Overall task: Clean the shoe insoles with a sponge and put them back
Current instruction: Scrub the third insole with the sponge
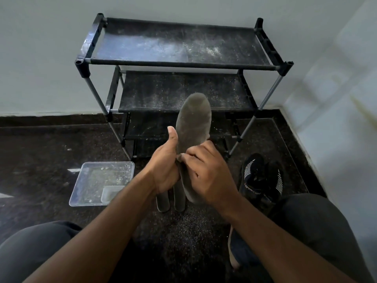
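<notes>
The left hand point(165, 166) gripped the grey insole point(193, 127) upright above the floor; the right hand point(206, 172) pinched its edge, no sponge visible. Returning it to the shoes point(261, 178) remained.

You see a grey insole point(193, 121) at centre, and at 3 o'clock a black shoe point(263, 180) striped white. At 12 o'clock the black rack point(183, 64) carries pale speckles; the tray point(81, 193) at 9 o'clock is clear.

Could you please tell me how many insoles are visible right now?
3: one insole held up in both hands, and two more insoles lying side by side on the floor beneath them, partly hidden.
</notes>
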